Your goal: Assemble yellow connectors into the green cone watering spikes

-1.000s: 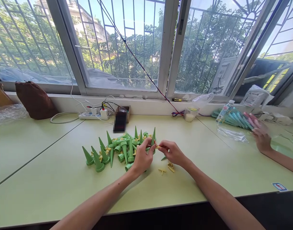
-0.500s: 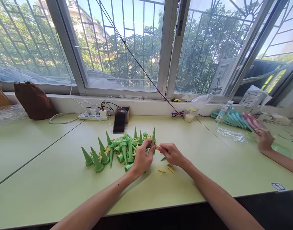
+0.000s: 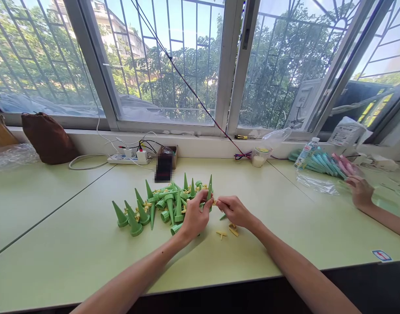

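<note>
My left hand (image 3: 196, 214) is closed around a green plastic spike (image 3: 209, 190), its pointed end upward. The fingers of my right hand (image 3: 234, 210) pinch a small yellow plastic piece (image 3: 214, 202) against the spike's side; most of that piece is hidden by fingertips. To the left and behind my left hand lies a pile of similar green cone spikes (image 3: 169, 203), some standing on wide ribbed caps, others on their sides, with yellow pieces mixed in. Below my right hand, a few loose yellow T-shaped pieces (image 3: 221, 235) rest on the table, near a partly hidden green tip (image 3: 222, 216).
A power strip (image 3: 123, 159) and a small box (image 3: 172, 155) stand along the window wall, near a brown bag (image 3: 48, 138). Rightward are a plastic cup (image 3: 260, 157), a bottle (image 3: 306, 152) and teal items (image 3: 324, 163). Another person's hand (image 3: 361, 190) holds pink items (image 3: 345, 165).
Both hands keep almost the same position and grip on the spike and the yellow piece. The whole view has shifted very slightly.
</note>
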{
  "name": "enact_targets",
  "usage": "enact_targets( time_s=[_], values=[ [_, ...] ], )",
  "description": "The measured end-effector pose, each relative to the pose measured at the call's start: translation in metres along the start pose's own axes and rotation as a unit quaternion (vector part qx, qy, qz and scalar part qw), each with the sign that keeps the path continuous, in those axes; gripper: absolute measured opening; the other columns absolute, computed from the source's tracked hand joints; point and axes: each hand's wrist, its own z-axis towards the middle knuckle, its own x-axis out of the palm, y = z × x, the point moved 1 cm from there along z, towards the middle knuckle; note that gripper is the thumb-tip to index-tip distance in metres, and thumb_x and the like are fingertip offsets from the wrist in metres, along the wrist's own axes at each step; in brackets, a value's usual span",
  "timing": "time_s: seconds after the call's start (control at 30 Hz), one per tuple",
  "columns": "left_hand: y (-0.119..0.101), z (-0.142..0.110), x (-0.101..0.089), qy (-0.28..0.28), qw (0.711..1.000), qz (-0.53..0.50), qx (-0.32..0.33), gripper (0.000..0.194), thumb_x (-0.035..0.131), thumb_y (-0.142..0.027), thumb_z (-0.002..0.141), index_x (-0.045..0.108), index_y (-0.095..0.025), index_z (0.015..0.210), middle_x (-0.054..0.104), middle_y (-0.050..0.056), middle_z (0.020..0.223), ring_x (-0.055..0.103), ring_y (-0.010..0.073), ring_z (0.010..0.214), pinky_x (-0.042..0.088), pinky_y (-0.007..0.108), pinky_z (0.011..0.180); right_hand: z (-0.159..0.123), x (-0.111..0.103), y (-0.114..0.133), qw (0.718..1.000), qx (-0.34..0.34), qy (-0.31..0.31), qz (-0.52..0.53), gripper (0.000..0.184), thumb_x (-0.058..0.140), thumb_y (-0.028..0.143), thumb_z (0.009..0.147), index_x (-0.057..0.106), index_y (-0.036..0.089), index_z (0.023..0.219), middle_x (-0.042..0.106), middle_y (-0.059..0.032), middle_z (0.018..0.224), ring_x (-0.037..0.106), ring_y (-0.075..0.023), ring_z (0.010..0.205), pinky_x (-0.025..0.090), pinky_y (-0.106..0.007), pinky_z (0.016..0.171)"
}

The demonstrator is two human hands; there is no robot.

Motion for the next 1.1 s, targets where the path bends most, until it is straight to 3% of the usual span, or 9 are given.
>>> enact_targets(
  time_s=[0.37, 0.53, 0.67, 0.9, 1.0, 1.1],
  values=[
    [-0.01, 0.0, -0.004, -0.029, 0.995, 0.084, 0.05, 0.01, 0.05, -0.025, 0.094, 0.059, -0.021, 0.097, 0.067, 0.003, 0.09, 0.063, 0.0182, 0.084, 0.047, 0.029, 0.077, 0.001, -0.003, -0.01, 0.998, 0.034, -0.059, 0.011, 0.047, 0.033, 0.044, 0.101, 0.053, 0.018, 0.068, 0.038, 0.0047, 0.054, 0.033, -0.0104, 0.05, 0.029, -0.024, 0.05],
    [-0.007, 0.003, -0.007, -0.061, 0.985, 0.128, 0.099, 0.008, 0.05, -0.024, 0.094, 0.057, -0.021, 0.098, 0.063, 0.004, 0.091, 0.06, 0.0188, 0.084, 0.047, 0.03, 0.076, 0.001, -0.011, -0.016, 0.998, 0.04, -0.041, -0.041, 0.039, 0.048, 0.04, 0.095, 0.05, 0.018, 0.063, 0.037, 0.0058, 0.053, 0.031, -0.01, 0.051, 0.026, -0.024, 0.05],
    [0.001, 0.004, -0.006, -0.051, 0.985, 0.142, 0.089, 0.007, 0.05, -0.021, 0.094, 0.055, -0.021, 0.099, 0.058, 0.003, 0.089, 0.059, 0.0183, 0.082, 0.049, 0.029, 0.075, 0.0, -0.014, -0.02, 0.996, 0.043, -0.004, -0.072, 0.032, 0.052, 0.033, 0.091, 0.051, 0.018, 0.063, 0.04, 0.0061, 0.052, 0.032, -0.0099, 0.051, 0.027, -0.024, 0.052],
    [0.011, 0.004, -0.004, -0.025, 0.986, 0.148, 0.068, 0.01, 0.051, -0.016, 0.091, 0.054, -0.021, 0.1, 0.057, 0.004, 0.094, 0.059, 0.0195, 0.085, 0.051, 0.032, 0.077, 0.0, -0.017, -0.017, 0.996, 0.033, -0.025, -0.084, 0.029, 0.052, 0.028, 0.091, 0.053, 0.018, 0.064, 0.042, 0.0058, 0.053, 0.033, -0.0099, 0.051, 0.028, -0.024, 0.052],
    [0.011, 0.004, -0.004, -0.011, 0.985, 0.165, 0.059, 0.013, 0.053, -0.012, 0.088, 0.053, -0.021, 0.098, 0.058, 0.004, 0.093, 0.059, 0.0208, 0.086, 0.051, 0.032, 0.075, 0.0, -0.021, -0.017, 0.995, 0.031, -0.037, -0.088, 0.025, 0.053, 0.027, 0.09, 0.057, 0.018, 0.067, 0.048, 0.0044, 0.055, 0.037, -0.0104, 0.052, 0.03, -0.024, 0.053],
    [0.012, 0.004, -0.003, 0.005, 0.982, 0.182, 0.052, 0.02, 0.053, -0.008, 0.085, 0.053, -0.021, 0.1, 0.059, 0.005, 0.093, 0.06, 0.0224, 0.089, 0.05, 0.033, 0.075, -0.001, -0.027, -0.018, 0.997, 0.04, 0.001, -0.07, 0.013, 0.057, 0.024, 0.087, 0.062, 0.018, 0.077, 0.059, 0.0023, 0.064, 0.042, -0.0093, 0.051, 0.035, -0.023, 0.053]
  ],
)
